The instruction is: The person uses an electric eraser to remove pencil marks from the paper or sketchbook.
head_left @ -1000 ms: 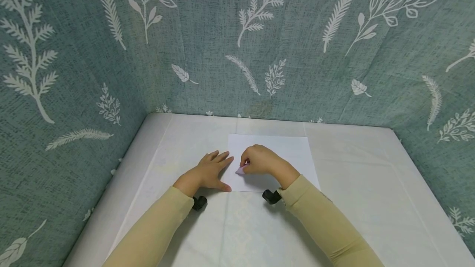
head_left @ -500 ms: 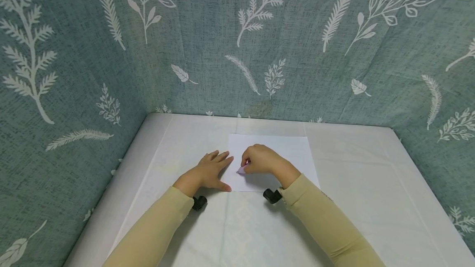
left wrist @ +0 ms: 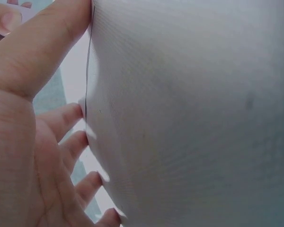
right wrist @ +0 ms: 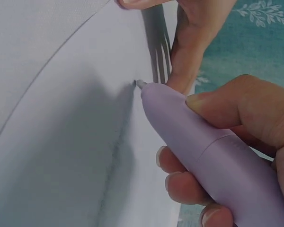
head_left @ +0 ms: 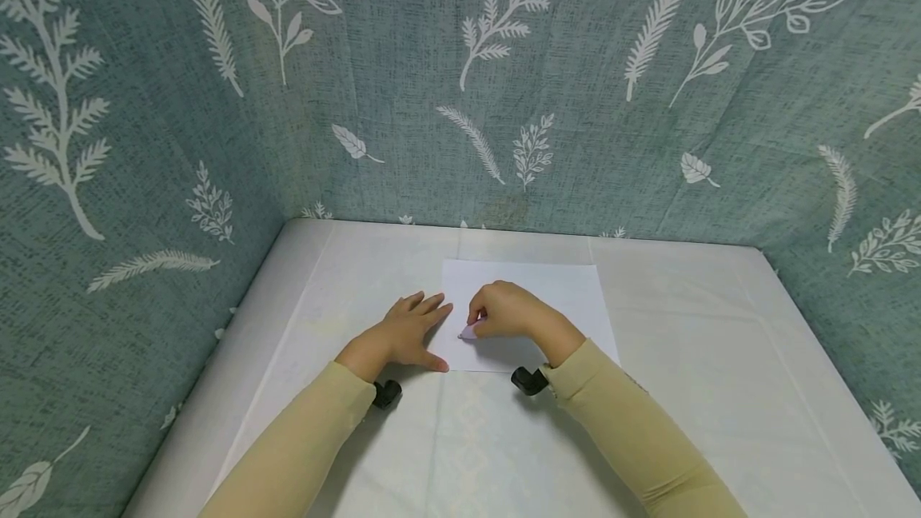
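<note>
A white paper sheet (head_left: pixel 554 286) lies on the covered table. On its left side my left hand (head_left: pixel 406 334) rests with fingers spread, the thumb near the lower left corner. In the left wrist view those fingers (left wrist: pixel 68 146) line the paper's edge. My right hand (head_left: pixel 514 310) grips a thick lilac pen-shaped tool (right wrist: pixel 199 146) between thumb and curled fingers. Its narrow grey tip points down and left, right at the paper, where a small dark spot shows. In the head view, the hand covers most of the tool.
White cloth covers the table (head_left: pixel 691 358). Green-blue fabric walls (head_left: pixel 403 46) with white leaf prints stand behind and at both sides. Black wrist-worn pieces (head_left: pixel 387 394) hang below both sleeve cuffs.
My right hand has shifted very slightly to the right, the lilac tool with it, its tip staying near the same spot. The left hand has stayed in place.
</note>
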`<state>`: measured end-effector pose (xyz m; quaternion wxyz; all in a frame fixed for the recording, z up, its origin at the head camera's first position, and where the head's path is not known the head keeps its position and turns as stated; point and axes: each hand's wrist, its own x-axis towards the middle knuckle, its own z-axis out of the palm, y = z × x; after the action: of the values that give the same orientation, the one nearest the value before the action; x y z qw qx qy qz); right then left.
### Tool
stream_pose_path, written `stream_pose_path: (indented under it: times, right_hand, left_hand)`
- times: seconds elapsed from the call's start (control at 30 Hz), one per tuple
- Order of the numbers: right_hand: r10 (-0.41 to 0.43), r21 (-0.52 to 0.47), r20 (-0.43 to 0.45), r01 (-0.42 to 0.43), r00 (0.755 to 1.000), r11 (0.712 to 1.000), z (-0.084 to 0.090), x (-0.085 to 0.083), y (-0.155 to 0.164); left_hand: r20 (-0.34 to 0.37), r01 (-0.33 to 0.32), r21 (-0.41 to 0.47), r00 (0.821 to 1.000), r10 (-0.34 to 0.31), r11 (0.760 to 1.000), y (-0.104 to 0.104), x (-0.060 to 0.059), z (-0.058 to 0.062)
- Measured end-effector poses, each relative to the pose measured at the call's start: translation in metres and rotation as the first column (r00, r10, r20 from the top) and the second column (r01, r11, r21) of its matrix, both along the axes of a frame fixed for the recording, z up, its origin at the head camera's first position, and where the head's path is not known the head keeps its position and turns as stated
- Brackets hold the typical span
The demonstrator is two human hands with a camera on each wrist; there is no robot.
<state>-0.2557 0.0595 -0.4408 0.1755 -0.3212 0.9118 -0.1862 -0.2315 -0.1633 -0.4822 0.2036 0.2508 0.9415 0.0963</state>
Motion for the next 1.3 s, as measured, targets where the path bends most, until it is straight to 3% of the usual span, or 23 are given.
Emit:
stream_pose_path:
  times: [0.57,1.07,1.3]
  right_hand:
    - [0.01,0.007,-0.011,-0.01,1.0,1.0,0.001,0.002,0.003]
    - [-0.033,0.031,0.002,0.033,0.999,0.999,0.002,0.001,0.012]
    - [-0.036,-0.055,0.003,0.037,0.999,0.998,-0.001,0.004,0.027]
  left_hand:
    - [0.008,-0.011,0.019,1.0,0.011,1.0,0.001,0.003,0.006]
    - [-0.009,0.001,0.012,1.0,-0.001,1.0,0.0,0.003,0.007]
    - [-0.008,-0.004,-0.002,1.0,0.004,1.0,0.0,0.003,0.003]
